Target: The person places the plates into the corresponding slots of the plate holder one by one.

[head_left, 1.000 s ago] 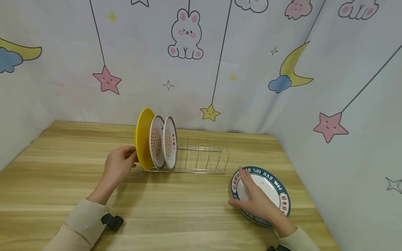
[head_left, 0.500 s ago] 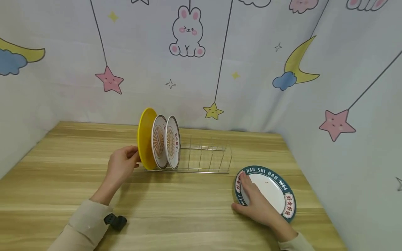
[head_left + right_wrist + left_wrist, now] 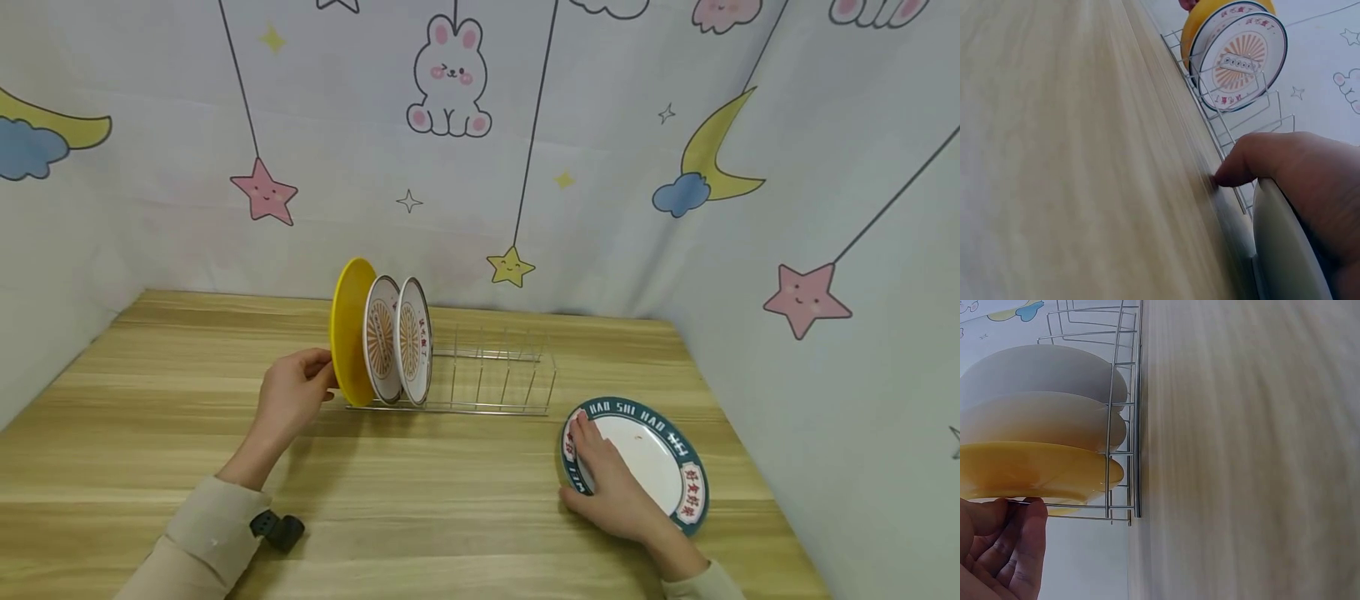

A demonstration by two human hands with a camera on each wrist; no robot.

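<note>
A wire dish rack [image 3: 480, 410] stands toward the back of the table, holding a yellow plate [image 3: 349, 333] and two white patterned plates [image 3: 414, 342] on edge at its left end. My left hand [image 3: 296, 392] pinches the rack's end wire beside the yellow plate, as the left wrist view shows. At front right lies a green-rimmed white plate [image 3: 647, 450], flat on the table. Over its left side lies my right hand [image 3: 615, 492], fingers extended across the rim and thumb out past the edge. In the right wrist view another rim [image 3: 1259, 275] shows beneath this plate [image 3: 1288, 250].
The wooden table [image 3: 420, 500] runs back to a cartoon-printed curtain [image 3: 337, 125], with another white wall [image 3: 840, 433] along the right. Slots in the rack's right half hold no plates.
My right hand's fingers have drawn closer together and lie lower on the plate's left side. My left hand stays at the rack's end. The view has shifted slightly.
</note>
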